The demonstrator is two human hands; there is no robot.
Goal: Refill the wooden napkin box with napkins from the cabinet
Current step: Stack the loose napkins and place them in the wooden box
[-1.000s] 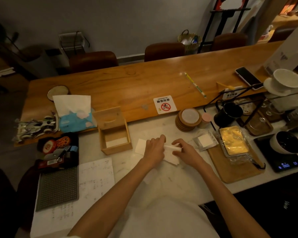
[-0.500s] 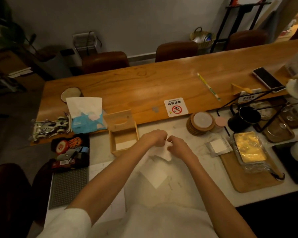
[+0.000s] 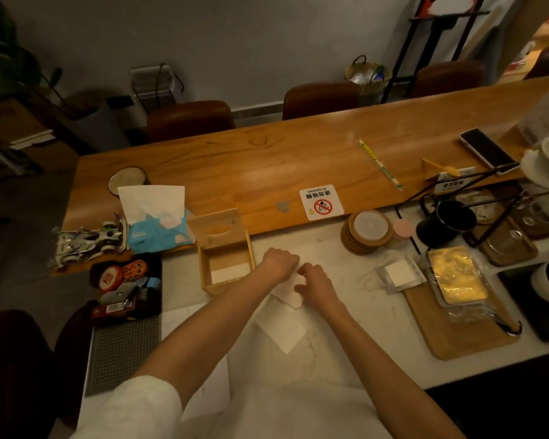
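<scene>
The wooden napkin box (image 3: 203,267) stands open on the white counter, its lid (image 3: 217,228) tipped up at the back, with white napkins (image 3: 230,273) lying low inside. Just right of the box, my left hand (image 3: 279,263) and my right hand (image 3: 314,285) are held together, both gripping a white napkin (image 3: 290,296) a little above the counter. Another white napkin (image 3: 282,331) lies flat on the counter below my hands.
A blue tissue pack (image 3: 159,229) and a toy car (image 3: 86,242) sit left of the box. Stacked coasters (image 3: 366,231), a black mug (image 3: 441,221), a wooden tray (image 3: 450,340) with a wrapped yellow block (image 3: 457,274) and a scale (image 3: 539,308) crowd the right.
My hands lifted the napkin off the counter and drew together closer to the box. A second napkin is now uncovered on the counter. The view shifted left.
</scene>
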